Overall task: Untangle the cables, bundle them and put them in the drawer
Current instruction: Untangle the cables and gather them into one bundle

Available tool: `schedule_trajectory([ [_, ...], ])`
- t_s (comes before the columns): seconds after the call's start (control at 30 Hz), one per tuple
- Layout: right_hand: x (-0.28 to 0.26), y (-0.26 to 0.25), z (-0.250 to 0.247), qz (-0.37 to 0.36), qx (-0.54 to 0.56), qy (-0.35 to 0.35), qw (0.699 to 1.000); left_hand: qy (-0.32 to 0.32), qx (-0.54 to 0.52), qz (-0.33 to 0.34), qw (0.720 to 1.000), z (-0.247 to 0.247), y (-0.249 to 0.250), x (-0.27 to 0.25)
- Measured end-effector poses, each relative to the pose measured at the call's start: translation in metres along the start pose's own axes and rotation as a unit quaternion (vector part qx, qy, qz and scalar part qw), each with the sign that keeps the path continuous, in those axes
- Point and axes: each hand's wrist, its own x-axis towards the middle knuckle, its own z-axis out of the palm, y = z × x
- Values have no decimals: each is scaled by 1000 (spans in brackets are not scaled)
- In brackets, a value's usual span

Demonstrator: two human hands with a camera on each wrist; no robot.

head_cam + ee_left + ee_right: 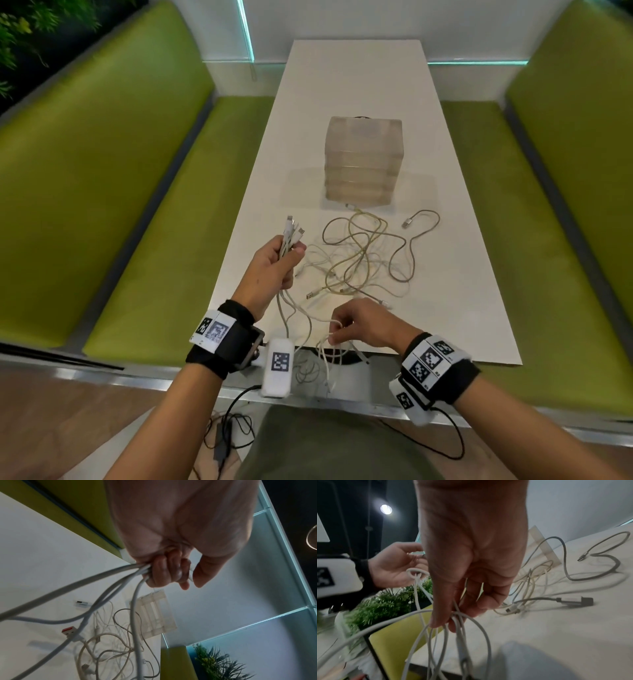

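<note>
My left hand [278, 263] is raised over the near left edge of the table [356, 85], fist closed around a bunch of white cables [291, 236]. Their plug ends stick up out of my fist and fan away from me toward the drawer box; I count about four plugs, though they overlap. Below my fist the same cables hang down, long axis near vertical, and sag toward my right hand.

My right hand [359, 325] sits at the near table edge, fingers curled, pinching loops of white cable [329, 342] between thumb and fingertips. In the right wrist view those strands drop in loops past the table edge; how many I cannot tell.

A loose tangle of cables [363, 260], white and yellowish, lies flat on the table between my hands and the drawer box; the strands cross too much to count. One greyish cable [423, 219] curls out to the right, its plug pointing left.

One translucent drawer box [363, 161] stands upright past the tangle, its four stacked drawers closed, fronts facing me.
</note>
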Motion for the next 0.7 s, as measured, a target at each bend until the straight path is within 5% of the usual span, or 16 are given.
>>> schedule_trajectory([
  [0.13, -3, 3, 13, 4, -52, -18, 998, -3, 6, -2, 1000, 2, 0, 1],
  [0.33, -7, 8, 24, -11, -87, -142, 986, -4, -24, -8, 1000, 0, -1, 0],
  [0.7, 1, 18, 14, -6, -27, -20, 999, 7, -52, 10, 999, 1, 5, 1],
])
